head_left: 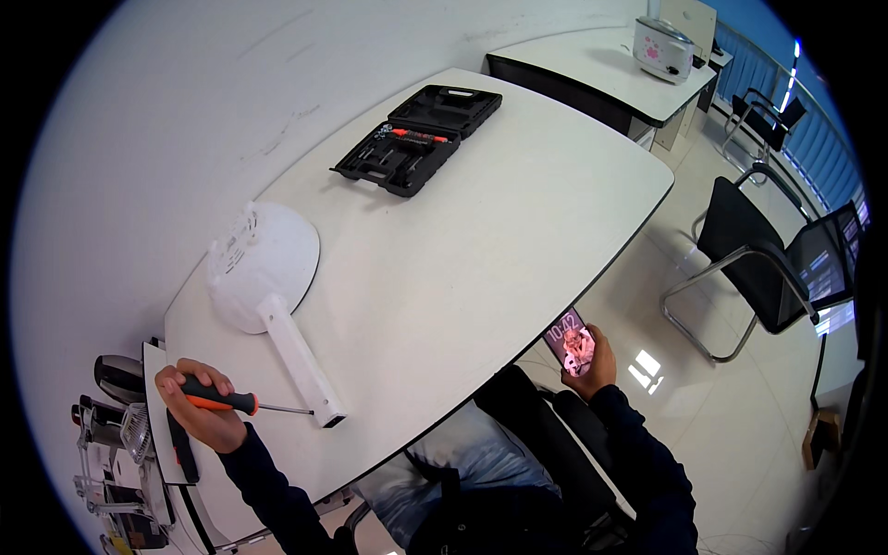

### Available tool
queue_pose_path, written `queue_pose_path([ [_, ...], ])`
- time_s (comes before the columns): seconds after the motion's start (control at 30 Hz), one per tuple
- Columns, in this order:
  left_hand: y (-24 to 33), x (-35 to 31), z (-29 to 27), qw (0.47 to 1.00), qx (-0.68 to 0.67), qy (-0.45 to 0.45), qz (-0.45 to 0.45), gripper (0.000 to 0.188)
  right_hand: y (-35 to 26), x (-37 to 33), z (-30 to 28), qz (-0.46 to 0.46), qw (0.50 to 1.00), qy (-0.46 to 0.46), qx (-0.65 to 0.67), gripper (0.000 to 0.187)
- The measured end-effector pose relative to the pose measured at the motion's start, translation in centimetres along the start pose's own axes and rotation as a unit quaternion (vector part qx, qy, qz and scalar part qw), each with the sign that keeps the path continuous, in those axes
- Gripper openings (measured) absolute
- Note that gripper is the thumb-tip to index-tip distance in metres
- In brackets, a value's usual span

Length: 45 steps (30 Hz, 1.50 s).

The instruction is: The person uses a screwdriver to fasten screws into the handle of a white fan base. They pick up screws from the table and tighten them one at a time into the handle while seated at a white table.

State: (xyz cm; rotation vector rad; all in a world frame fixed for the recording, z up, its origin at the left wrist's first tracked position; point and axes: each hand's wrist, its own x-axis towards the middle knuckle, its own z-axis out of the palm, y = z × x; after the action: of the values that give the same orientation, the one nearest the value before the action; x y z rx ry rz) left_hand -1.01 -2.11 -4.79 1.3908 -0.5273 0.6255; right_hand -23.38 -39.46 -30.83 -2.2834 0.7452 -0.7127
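An open black case (433, 152) sits toward the far end of the white table (481, 240), a red tool among the bits inside. Nearer lies the white device (264, 277), round head by the wall, its long handle (301, 356) reaching across in front of the left hand. Beyond, a cooker (660, 51) stands on a second desk (573, 63); a black chair (747, 245) is off to the right.

The left hand (205, 421), raised at the table's left side, has its fingers curled round a screwdriver (233, 400), the shaft pointing right at the handle's end. The right hand (601, 361) is past the table edge, over the floor, gripping a lit phone (572, 347).

I can't tell whether the screwdriver's tip touches. The phone covers most of the right palm, and the clutter (134, 430) at far left is hard to sort out.
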Motion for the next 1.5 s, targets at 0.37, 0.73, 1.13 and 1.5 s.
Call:
queue_pose_path([
  [0.37,0.1,0.0,-0.2,1.000,-0.008,-0.009,0.002,0.027,-0.3,0.0,-0.1,-0.017,1.000,0.002,-0.013,0.080],
  [0.73,0.2,-0.1,-0.2,1.000,0.001,-0.001,0.001,0.027,-0.2,0.0,-0.1,-0.020,1.000,-0.019,0.002,0.080],
  [1.13,-0.4,-0.1,-1.2,1.000,-0.020,-0.005,0.004,0.028,1.4,7.4,2.7,-0.036,0.996,0.014,0.084,0.091],
  [1.5,0.5,-0.3,-0.5,0.996,-0.063,-0.046,-0.034,0.015,6.8,19.4,10.7,-0.036,0.988,-0.136,-0.057,0.079],
])
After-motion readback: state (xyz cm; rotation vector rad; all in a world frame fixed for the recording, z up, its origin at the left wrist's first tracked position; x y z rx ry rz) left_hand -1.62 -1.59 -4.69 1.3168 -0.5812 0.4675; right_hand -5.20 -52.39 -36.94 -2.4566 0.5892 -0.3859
